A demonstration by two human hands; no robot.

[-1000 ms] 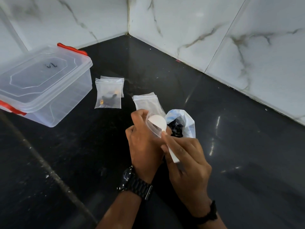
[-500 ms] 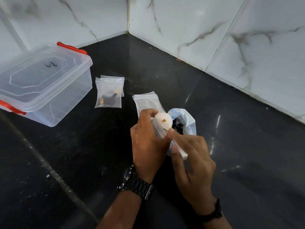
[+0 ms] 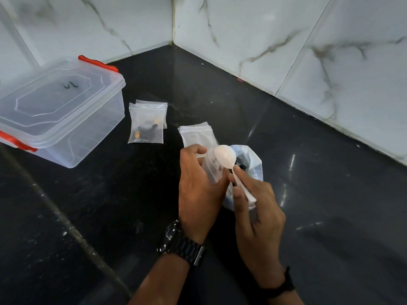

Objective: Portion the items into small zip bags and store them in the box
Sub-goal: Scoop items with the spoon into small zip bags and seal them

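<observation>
- Frame centre: left hand [image 3: 198, 186] holds a small zip bag [image 3: 212, 167] open; right hand [image 3: 253, 201] pinches a white spoon [image 3: 225, 156] at its mouth.
- Two filled bags [image 3: 146, 124] lie left of centre on the dark surface [image 3: 308, 194].
- Upper left, the box [image 3: 59, 111] sits lidded; storing not yet done.

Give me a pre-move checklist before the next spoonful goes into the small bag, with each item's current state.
1. Small zip bag gripped by left hand: ok.
2. Spoon pinched by right hand: ok.
3. Spoon bowl at bag mouth: ok.
4. Bag mouth held open: cannot tell.
5. Supply bag within reach behind: ok.
6. Storage box open for storing: not ok, lid on.
</observation>
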